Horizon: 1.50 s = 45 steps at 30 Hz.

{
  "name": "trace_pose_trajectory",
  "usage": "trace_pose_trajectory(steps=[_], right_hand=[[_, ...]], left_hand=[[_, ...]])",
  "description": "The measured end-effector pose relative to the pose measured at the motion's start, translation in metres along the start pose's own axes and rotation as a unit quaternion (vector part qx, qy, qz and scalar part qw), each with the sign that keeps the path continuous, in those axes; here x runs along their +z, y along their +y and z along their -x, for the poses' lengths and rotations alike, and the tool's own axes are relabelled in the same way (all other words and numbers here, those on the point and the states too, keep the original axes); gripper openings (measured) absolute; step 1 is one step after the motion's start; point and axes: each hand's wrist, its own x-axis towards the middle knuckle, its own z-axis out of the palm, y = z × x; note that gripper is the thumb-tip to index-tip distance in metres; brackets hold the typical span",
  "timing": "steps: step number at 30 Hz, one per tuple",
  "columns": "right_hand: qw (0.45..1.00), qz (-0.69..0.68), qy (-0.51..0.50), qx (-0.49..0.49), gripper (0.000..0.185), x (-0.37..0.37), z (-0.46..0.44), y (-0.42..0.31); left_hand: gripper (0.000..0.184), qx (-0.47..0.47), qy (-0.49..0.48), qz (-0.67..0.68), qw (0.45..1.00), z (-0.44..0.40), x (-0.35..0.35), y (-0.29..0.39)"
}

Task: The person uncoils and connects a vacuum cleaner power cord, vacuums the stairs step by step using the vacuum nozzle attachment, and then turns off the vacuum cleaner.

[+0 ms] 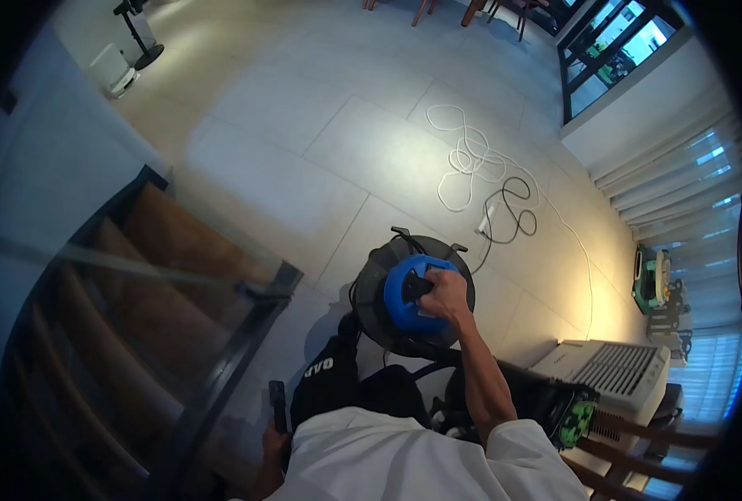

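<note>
In front of my legs stands a round canister vacuum cleaner (377,288) with a black body and a blue top. My right hand (443,296) is wrapped round the black handle on that blue top. Low on the left, beside my leg, my left hand (276,442) grips a black wand-like piece (278,402); its lower part is hidden by my arm and clothing. A black hose (438,361) runs from the vacuum toward my right side.
A white extension cord (471,159) lies in loops ahead, with a power strip (487,219) and a black cable (521,219). Stairs (162,242) with a glass railing descend at the left. A portable white appliance (609,367), a black-and-green bag (575,417) and curtains (671,179) are at the right.
</note>
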Motion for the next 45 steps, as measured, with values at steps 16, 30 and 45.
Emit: trace_pose_trajectory(steps=[16,30,45], right_hand=[[0.943,0.095,-0.263,-0.18,0.025,0.045,-0.382,0.232],[0.903,0.21,-0.292,-0.236,0.033,0.105,-0.655,0.35],[0.96,0.033,-0.195,-0.199,0.038,-0.04,-0.451,0.377]], left_hand=[[0.076,-0.146,0.141,0.158,0.966,-0.027,0.046,0.351],[0.081,-0.194,0.172,0.185,0.948,-0.023,0.127,0.558],[0.047,-0.18,0.225,0.299,0.909,-0.037,0.212,0.608]])
